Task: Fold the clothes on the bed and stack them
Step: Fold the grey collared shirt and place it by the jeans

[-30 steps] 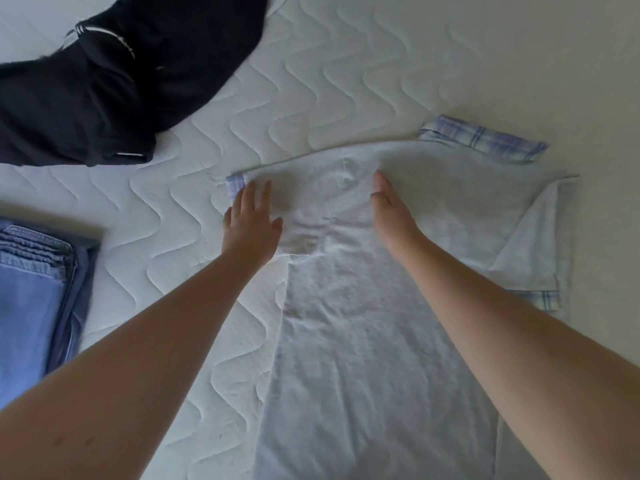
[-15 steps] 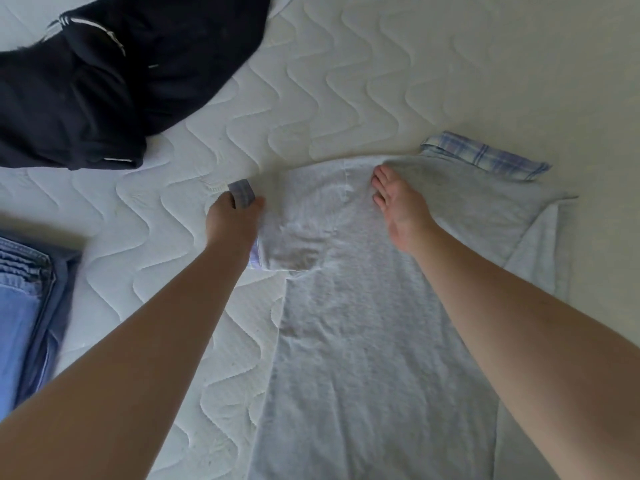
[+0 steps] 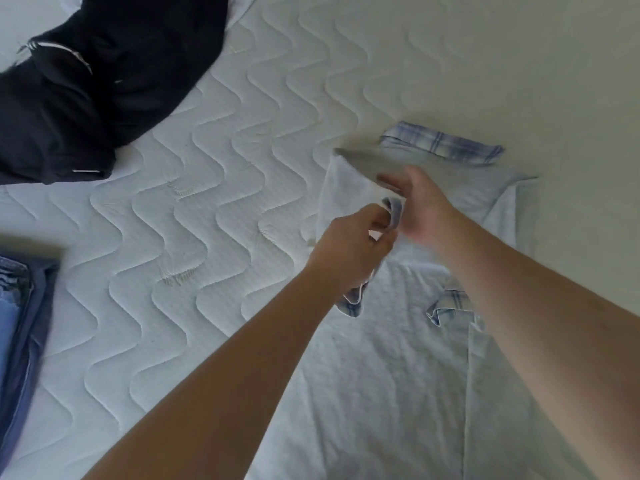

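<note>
Presently, by size:
Mattress [image 3: 214, 216]: white, quilted in wavy stitching.
Shirt [image 3: 388, 375]: pale grey, soft knit, plaid-trimmed cuffs, lying flat on the mattress at right.
Dark garment [image 3: 104, 71]: black, crumpled heap, upper left.
Jeans [image 3: 17, 327]: blue denim, folded, left edge.
Left hand [image 3: 349, 251]: fingers curled, pinching the sleeve cuff; earlier flat on the sleeve, it now lifts it inward.
Right hand [image 3: 419, 206]: fingers straight, edge pressed on the shirt.

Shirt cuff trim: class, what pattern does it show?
Blue-and-white plaid on the sleeve cuff, against the plain pale grey shirt; head view.
</note>
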`<state>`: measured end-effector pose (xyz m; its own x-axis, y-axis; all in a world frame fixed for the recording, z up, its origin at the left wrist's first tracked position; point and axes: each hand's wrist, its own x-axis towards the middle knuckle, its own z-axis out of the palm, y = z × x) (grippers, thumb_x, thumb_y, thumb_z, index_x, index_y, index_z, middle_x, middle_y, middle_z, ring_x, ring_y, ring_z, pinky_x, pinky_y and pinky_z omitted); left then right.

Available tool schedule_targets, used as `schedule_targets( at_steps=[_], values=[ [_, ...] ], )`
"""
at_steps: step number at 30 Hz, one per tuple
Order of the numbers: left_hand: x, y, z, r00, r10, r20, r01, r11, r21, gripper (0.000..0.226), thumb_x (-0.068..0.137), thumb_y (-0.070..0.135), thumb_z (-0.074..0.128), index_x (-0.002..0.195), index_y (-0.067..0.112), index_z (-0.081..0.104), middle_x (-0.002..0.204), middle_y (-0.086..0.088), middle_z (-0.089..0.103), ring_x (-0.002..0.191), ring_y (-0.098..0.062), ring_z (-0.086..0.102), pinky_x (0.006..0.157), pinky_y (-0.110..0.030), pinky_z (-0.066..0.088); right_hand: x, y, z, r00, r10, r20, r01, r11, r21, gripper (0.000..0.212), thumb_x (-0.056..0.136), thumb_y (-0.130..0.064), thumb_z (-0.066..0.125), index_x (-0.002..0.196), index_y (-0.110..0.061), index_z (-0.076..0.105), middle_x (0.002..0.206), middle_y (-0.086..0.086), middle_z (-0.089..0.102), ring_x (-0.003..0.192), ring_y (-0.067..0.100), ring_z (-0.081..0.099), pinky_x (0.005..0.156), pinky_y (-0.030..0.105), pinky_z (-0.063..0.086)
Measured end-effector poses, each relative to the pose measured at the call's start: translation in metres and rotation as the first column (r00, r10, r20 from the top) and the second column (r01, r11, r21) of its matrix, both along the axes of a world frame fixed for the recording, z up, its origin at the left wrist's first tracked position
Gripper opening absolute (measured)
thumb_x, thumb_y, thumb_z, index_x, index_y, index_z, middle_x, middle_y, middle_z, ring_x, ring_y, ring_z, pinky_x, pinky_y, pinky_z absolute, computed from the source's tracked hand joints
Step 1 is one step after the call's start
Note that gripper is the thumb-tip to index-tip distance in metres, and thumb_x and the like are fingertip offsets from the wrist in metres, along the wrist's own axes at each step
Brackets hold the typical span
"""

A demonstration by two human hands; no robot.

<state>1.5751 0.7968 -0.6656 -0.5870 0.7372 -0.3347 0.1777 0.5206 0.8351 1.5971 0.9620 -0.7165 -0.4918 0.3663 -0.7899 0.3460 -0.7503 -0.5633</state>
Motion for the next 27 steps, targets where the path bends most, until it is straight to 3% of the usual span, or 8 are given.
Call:
schedule_targets(
  at_steps=[4,8,12,15,17,19,21,27],
  values=[
    [0.004,-0.003,-0.019,0.999,-0.028,0.031,0.027,1.0,0.005,0.021,0.098,0.026,0.055,0.117,0.023,0.064,0.108,0.009,0.071,0.094,-0.006,0.067,0.084,-0.017,0.05,0.032,0.012,-0.011,0.934,0.285,0.215,-0.331,0.917,0.223,0.052,0.101,-0.054,0.034,0.125,-0.016,0.061,0.118,0.003,0.068,0.099,0.018,0.065,0.083,0.034,0.05],
    [-0.029,-0.007,-0.039,0.989,0.065,-0.131,-0.069,0.997,-0.034,0.028,0.1,0.013,0.048,0.122,0.023,0.061,0.118,0.005,0.065,0.082,-0.009,0.068,0.079,-0.02,0.053,0.046,0.008,-0.019,0.675,0.513,0.53,-0.735,0.399,0.549,0.038,0.096,-0.049,0.052,0.114,-0.018,0.065,0.09,-0.006,0.062,0.078,0.012,0.056,0.063,0.027,0.04],
    [-0.078,0.011,-0.051,0.938,-0.122,-0.325,0.061,0.98,-0.191,0.051,0.097,0.001,0.04,0.144,0.02,0.044,0.148,0.001,0.043,0.119,-0.019,0.056,0.099,-0.023,0.041,0.043,-0.009,-0.021,0.515,0.51,0.689,-0.843,0.155,0.515,0.028,0.097,-0.037,0.053,0.094,-0.01,0.056,0.079,0.002,0.054,0.083,0.026,0.051,0.056,0.029,0.028],
    [-0.112,0.034,-0.054,0.855,-0.387,-0.345,0.268,0.9,-0.344,0.06,0.097,-0.002,0.04,0.151,0.024,0.033,0.158,0.007,0.028,0.132,-0.02,0.047,0.106,-0.032,0.04,0.043,-0.014,-0.016,0.545,0.504,0.671,-0.816,0.132,0.563,0.045,0.102,-0.034,0.048,0.127,0.003,0.053,0.109,0.018,0.059,0.096,0.027,0.052,0.075,0.031,0.035],
    [-0.129,0.052,-0.054,0.774,-0.554,-0.307,0.411,0.808,-0.422,0.053,0.098,0.003,0.046,0.146,0.027,0.042,0.153,0.007,0.037,0.128,-0.019,0.05,0.098,-0.026,0.038,0.045,-0.014,-0.012,0.594,0.519,0.615,-0.777,0.171,0.606,0.043,0.101,-0.033,0.05,0.129,0.0,0.054,0.121,0.018,0.061,0.111,0.033,0.056,0.087,0.035,0.043],
    [-0.142,0.067,-0.052,0.679,-0.689,-0.256,0.505,0.69,-0.519,0.041,0.097,0.017,0.058,0.136,0.024,0.053,0.141,0.0,0.051,0.122,-0.021,0.053,0.093,-0.025,0.035,0.047,-0.012,-0.011,0.629,0.523,0.575,-0.745,0.195,0.638,0.026,0.1,-0.031,0.052,0.101,-0.006,0.06,0.095,0.013,0.065,0.095,0.033,0.06,0.071,0.034,0.04],
    [-0.153,0.078,-0.053,0.604,-0.768,-0.214,0.534,0.589,-0.606,0.045,0.09,0.031,0.069,0.132,0.02,0.056,0.129,-0.003,0.058,0.115,-0.024,0.054,0.095,-0.031,0.04,0.049,-0.007,-0.005,0.64,0.531,0.556,-0.739,0.229,0.633,0.027,0.1,-0.031,0.052,0.08,-0.013,0.05,0.071,0.002,0.053,0.073,0.026,0.053,0.058,0.033,0.029],
    [-0.171,0.09,-0.054,0.506,-0.845,-0.175,0.555,0.474,-0.684,0.044,0.082,0.051,0.072,0.109,0.018,0.062,0.1,0.002,0.056,0.098,-0.022,0.054,0.077,-0.033,0.04,0.059,0.018,0.017,0.61,0.566,0.555,-0.759,0.217,0.613,0.031,0.098,-0.034,0.056,0.081,-0.009,0.06,0.068,0.006,0.058,0.06,0.021,0.053,0.05,0.026,0.034]
  ],
)
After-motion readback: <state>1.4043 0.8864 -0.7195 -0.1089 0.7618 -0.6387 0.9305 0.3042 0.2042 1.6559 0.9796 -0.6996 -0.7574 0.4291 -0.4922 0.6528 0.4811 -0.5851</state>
